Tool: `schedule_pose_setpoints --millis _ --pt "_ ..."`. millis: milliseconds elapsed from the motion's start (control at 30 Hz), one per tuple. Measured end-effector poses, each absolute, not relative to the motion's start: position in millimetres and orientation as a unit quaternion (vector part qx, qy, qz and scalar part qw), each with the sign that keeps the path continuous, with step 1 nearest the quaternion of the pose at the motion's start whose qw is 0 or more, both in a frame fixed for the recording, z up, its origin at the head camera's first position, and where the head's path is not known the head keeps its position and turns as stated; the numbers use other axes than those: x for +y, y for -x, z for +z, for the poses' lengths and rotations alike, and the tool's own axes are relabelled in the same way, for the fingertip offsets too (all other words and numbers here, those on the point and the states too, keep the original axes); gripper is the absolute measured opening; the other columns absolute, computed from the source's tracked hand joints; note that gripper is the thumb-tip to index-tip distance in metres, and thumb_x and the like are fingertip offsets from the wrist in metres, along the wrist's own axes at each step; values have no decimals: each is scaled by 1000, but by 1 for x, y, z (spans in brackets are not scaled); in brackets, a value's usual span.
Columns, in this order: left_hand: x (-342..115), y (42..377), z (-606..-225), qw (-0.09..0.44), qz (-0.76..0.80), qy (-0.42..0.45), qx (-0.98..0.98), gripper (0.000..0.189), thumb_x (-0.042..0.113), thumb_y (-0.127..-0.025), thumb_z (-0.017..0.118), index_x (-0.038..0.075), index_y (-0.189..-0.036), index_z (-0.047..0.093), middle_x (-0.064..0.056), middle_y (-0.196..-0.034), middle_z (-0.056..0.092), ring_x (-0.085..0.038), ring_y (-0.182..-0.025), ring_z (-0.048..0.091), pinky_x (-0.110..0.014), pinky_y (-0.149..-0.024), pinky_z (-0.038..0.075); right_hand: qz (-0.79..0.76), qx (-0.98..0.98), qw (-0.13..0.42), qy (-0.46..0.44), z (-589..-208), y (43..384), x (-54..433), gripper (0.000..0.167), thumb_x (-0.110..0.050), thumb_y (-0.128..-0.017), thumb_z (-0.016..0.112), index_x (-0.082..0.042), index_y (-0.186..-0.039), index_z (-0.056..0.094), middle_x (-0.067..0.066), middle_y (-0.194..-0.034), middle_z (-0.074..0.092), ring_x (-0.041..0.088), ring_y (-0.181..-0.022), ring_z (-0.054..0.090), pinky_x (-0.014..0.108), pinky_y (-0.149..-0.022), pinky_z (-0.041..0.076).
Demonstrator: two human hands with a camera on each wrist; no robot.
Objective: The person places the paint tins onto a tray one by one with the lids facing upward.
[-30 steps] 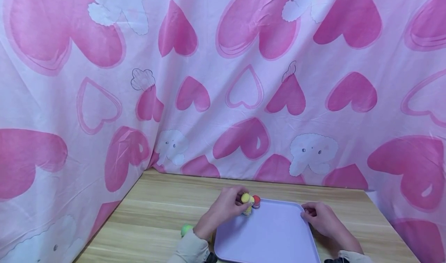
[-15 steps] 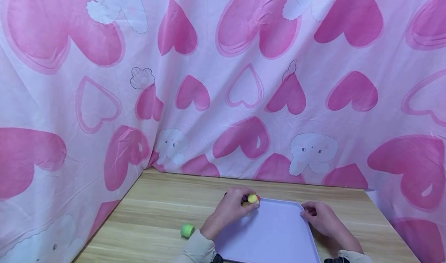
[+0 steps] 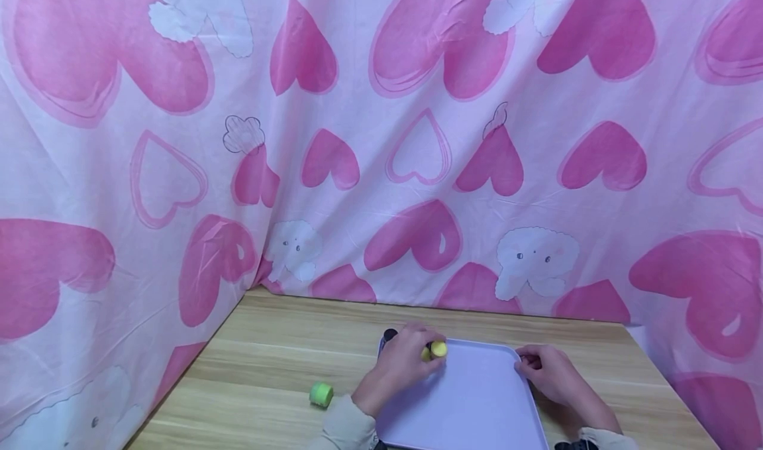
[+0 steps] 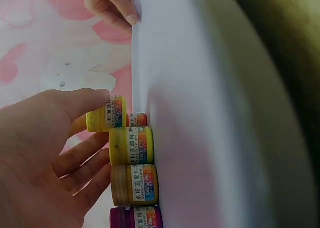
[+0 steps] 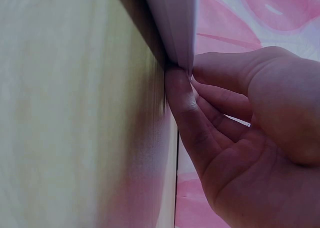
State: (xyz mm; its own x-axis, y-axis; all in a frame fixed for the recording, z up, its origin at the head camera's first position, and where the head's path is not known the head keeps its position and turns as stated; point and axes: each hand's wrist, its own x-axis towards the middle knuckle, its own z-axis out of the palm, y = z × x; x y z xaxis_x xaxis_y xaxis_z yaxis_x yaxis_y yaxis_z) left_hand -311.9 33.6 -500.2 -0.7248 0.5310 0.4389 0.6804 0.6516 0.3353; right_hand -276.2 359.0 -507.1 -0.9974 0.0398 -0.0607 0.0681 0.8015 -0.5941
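My left hand (image 3: 402, 354) pinches a small yellow paint jar (image 4: 106, 112) between thumb and fingers, over the far left part of the lavender tray (image 3: 471, 397). In the left wrist view a row of paint jars stands on the tray beside the fingers: another yellow jar (image 4: 132, 145), an ochre jar (image 4: 135, 185) and a purple jar (image 4: 136, 218). A red jar (image 4: 137, 119) shows partly behind the held one. In the head view my left hand hides most of the row. My right hand (image 3: 551, 374) pinches the tray's right rim near its far corner.
A green paint jar (image 3: 320, 394) lies on the wooden table (image 3: 268, 357), left of the tray. A black-lidded jar (image 3: 390, 335) shows at the tray's far left corner. Pink heart-print cloth (image 3: 417, 171) hangs behind and at both sides.
My left hand has moved a little to the right with the yellow jar, now covering the red jar in the head view. The black-lidded jar has come into sight. My right hand stays put.
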Motion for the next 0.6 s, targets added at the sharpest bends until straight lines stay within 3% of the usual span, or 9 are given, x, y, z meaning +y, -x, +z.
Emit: schedule_pose_setpoints --millis 100,300,600 --pt "33 310 -501 174 -224 342 -896 31 31 -86 92 25 -115 83 6 -109 76 -13 -108 68 -22 -85 58 -313 949 24 -29 -507 276 359 34 -12 -101 75 3 -131 73 2 -98 72 17 -90 61 31 -77 59" --pt "31 309 -503 194 -192 355 -894 25 34 -84 93 32 -108 85 7 -107 76 -14 -107 67 -24 -88 57 -317 948 27 -28 -506 276 359 33 -11 -101 74 3 -131 72 2 -99 71 18 -90 61 30 -77 59" --pt "31 309 -502 192 -130 379 -896 29 37 -92 87 41 -120 83 7 -113 76 -14 -111 65 -28 -94 56 -315 948 29 -30 -507 278 359 35 -12 -101 75 4 -132 72 2 -98 72 17 -90 61 31 -77 59"
